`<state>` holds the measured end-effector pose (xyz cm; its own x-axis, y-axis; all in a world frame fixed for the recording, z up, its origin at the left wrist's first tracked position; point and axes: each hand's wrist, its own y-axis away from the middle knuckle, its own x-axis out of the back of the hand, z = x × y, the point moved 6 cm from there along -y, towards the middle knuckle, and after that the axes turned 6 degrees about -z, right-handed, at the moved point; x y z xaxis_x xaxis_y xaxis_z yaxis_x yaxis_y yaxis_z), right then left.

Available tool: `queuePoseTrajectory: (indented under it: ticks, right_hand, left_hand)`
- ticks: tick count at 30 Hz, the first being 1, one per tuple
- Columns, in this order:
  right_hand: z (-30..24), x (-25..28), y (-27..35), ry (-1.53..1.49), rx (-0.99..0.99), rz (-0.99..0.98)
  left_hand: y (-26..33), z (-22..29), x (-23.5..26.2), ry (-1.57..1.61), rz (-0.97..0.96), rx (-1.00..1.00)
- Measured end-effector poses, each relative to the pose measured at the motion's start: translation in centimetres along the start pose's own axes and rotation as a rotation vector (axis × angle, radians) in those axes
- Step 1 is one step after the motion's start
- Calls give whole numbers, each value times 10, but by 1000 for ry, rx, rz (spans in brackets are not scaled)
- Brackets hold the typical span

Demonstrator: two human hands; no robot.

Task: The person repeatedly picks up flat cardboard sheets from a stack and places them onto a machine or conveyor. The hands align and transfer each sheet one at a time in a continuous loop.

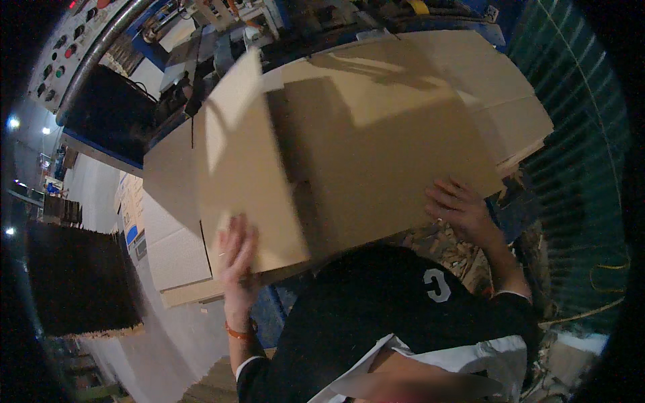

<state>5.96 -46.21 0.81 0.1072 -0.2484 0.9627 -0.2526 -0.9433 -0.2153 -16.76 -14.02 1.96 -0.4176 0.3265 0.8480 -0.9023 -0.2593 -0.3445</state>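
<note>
A large brown cardboard sheet (396, 158) lies in front of me on top of other cardboard. Its left panel (245, 168) tilts up along a fold, with a dark shadowed gap beside it. My left hand (236, 248) grips the near edge of that panel, fingers on its face and slightly blurred; the thumb is hidden. On the near right corner of the sheet rests my right hand (460, 208), its fingers spread flat over the surface.
More cardboard blanks (494, 94) stick out at the right and lower left. Behind them stands a machine (316, 30), with a button panel (64, 57) at upper left. A dark stack (80, 279) stands at left; cardboard scraps (443, 245) lie below, beside a green corrugated wall (571, 174).
</note>
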Motion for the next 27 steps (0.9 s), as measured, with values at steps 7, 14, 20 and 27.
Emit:
queuePoseTrajectory:
  ticks: [7,14,20,27]
  right_hand:
    - [13,8,-22,-75,41,-27]
    - [88,-1,-69,-99,-33,-115]
    - [101,-16,-120,142,84,-198]
    - [111,-27,-109,361,174,-248]
  left_hand:
    - [-34,14,-13,-194,-284,-51]
    - [-74,-17,-15,-163,-159,-123]
    - [-134,-69,-18,-206,-41,-149]
    - [-112,-92,-30,139,-49,-29]
